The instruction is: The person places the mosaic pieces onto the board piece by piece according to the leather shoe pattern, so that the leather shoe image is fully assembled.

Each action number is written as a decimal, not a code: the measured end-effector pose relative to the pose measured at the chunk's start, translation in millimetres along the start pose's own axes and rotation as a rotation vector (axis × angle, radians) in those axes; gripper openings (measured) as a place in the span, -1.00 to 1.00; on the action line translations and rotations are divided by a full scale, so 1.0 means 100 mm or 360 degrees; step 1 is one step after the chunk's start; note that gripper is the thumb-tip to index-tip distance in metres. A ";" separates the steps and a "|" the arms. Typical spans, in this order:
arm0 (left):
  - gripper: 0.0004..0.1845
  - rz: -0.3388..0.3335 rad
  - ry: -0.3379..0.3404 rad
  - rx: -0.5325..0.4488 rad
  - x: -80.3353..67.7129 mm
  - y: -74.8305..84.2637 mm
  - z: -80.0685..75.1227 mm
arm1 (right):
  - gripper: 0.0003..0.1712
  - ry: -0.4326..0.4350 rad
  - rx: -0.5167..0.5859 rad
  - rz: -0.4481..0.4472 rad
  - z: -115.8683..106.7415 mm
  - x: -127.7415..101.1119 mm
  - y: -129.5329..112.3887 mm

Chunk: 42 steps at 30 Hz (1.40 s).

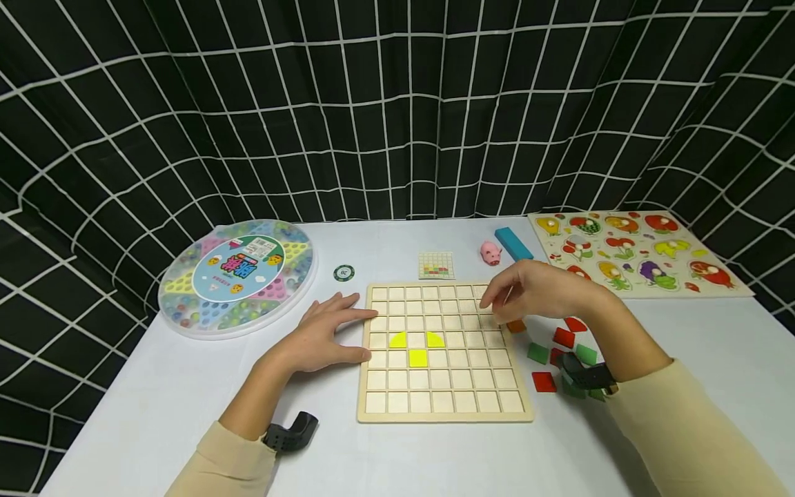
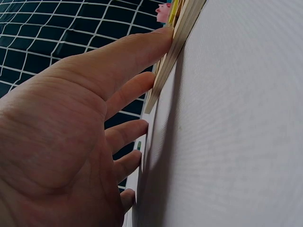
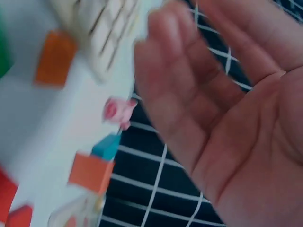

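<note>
A wooden grid board (image 1: 437,381) lies on the table, with a yellow square (image 1: 418,358) and two yellow quarter-rounds, one left (image 1: 398,340) and one right (image 1: 435,339), in its cells. My left hand (image 1: 319,335) rests at the board's left edge, thumb and index fingertip touching it, the other fingers spread; in the left wrist view the thumb (image 2: 137,49) lies against the wooden rim. Above the board's upper right part hovers my right hand (image 1: 531,290), fingers loosely bent, with no piece showing between them. Just beneath it is an orange piece (image 1: 516,326).
Several red pieces (image 1: 544,382) and green pieces (image 1: 537,353) lie right of the board. Behind it are a small pattern card (image 1: 436,265), a pink pig figure (image 1: 491,252) and a blue block (image 1: 514,244). A fruit puzzle (image 1: 633,252), round marble game (image 1: 186,283) and chip (image 1: 344,273) surround these.
</note>
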<state>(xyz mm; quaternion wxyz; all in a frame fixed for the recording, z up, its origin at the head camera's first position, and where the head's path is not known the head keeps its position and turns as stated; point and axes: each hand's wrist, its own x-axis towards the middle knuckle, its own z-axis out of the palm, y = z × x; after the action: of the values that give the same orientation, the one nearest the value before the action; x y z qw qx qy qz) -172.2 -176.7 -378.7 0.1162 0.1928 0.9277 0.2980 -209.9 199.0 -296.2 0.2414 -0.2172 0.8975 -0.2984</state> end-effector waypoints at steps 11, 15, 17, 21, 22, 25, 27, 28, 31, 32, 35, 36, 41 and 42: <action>-0.28 0.0003 0.0004 -0.0014 0.01 -0.03 0.00 | -0.76 0.0014 -0.0160 0.0139 0.01 -0.01 0.32; -0.28 0.0000 0.0003 -0.0004 0.01 -0.01 0.00 | -0.71 0.0005 -0.0155 0.0213 0.04 -0.01 0.39; -0.28 -0.0002 0.0003 0.0005 0.00 0.00 0.00 | -0.71 0.0022 -0.0155 0.0226 0.07 0.01 0.42; -0.28 -0.0012 0.0001 0.0000 0.00 0.00 -0.01 | -0.73 0.0061 -0.0170 0.0208 0.12 0.03 0.45; -0.28 -0.0013 0.0000 -0.0002 0.01 0.00 0.00 | -0.72 0.0066 -0.0180 0.0197 0.12 0.03 0.45; -0.28 -0.0015 -0.0006 -0.0009 0.01 0.00 0.00 | -0.75 0.0082 -0.0206 0.0195 0.11 0.03 0.44; -0.28 -0.0014 -0.0007 -0.0007 0.01 0.00 0.01 | -0.78 0.0100 -0.0216 0.0195 0.09 0.02 0.43; -0.28 -0.0011 -0.0006 -0.0008 0.01 0.00 0.01 | -0.80 0.0109 -0.0218 0.0195 0.07 0.02 0.43; -0.28 -0.0006 -0.0003 -0.0011 0.00 0.01 0.00 | -0.85 0.0146 -0.0203 0.0186 0.04 0.00 0.41; -0.28 -0.0005 -0.0002 -0.0011 0.00 0.01 0.00 | -0.86 0.0157 -0.0197 0.0177 0.03 -0.01 0.40; -0.28 -0.0002 -0.0004 -0.0015 0.00 0.01 0.00 | -0.84 0.0191 -0.0148 0.0103 0.01 -0.02 0.35; -0.28 -0.0002 -0.0004 -0.0016 0.00 0.01 0.00 | -0.82 0.0207 -0.0121 0.0079 0.01 -0.02 0.32; -0.28 -0.0012 0.0006 -0.0015 0.01 0.00 0.02 | -0.78 0.0294 0.0003 -0.0003 0.03 0.01 0.16; -0.28 -0.0014 0.0009 -0.0013 0.01 -0.01 0.02 | -0.77 0.0304 0.0021 -0.0008 0.04 0.01 0.12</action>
<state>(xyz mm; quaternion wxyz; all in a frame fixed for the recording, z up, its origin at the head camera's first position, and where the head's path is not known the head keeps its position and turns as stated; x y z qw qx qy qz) -172.3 -175.9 -380.7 0.1158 0.1873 0.9276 0.3018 -211.3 205.0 -307.3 0.1553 -0.1884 0.9139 -0.3243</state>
